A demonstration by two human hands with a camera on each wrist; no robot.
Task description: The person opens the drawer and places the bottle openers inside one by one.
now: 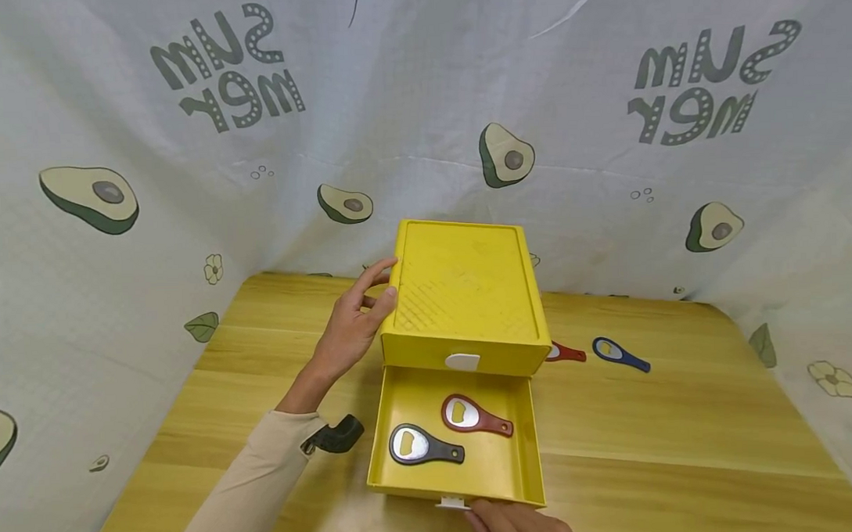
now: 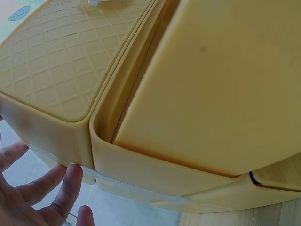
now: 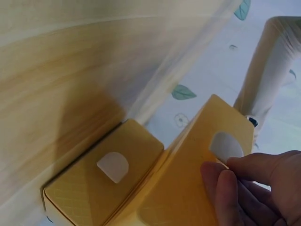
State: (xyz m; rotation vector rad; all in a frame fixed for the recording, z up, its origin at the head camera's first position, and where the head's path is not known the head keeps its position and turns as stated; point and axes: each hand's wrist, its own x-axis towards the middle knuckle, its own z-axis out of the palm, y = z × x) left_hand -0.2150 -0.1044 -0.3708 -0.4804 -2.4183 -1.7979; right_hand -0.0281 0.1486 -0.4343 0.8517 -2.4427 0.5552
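Observation:
A yellow drawer box (image 1: 469,280) stands on the wooden table, with one drawer (image 1: 383,455) pulled out. Inside that drawer lie a black bottle opener (image 1: 443,452) and a red bottle opener (image 1: 489,424), apart from each other. My right hand (image 1: 519,523) pinches the drawer's white handle (image 3: 225,146) between thumb and fingers. Against the left side of the box rests my left hand (image 1: 350,323), fingers extended; the left wrist view shows its fingertips (image 2: 71,172) touching the wall. Above the pulled-out drawer, a closed front carries another white handle (image 1: 462,362).
Right of the box, a blue bottle opener (image 1: 619,354) lies on the table (image 1: 650,422). A second red opener (image 1: 568,353) is partly hidden by the box. A white curtain (image 1: 406,87) with avocado prints hangs behind and beside the table.

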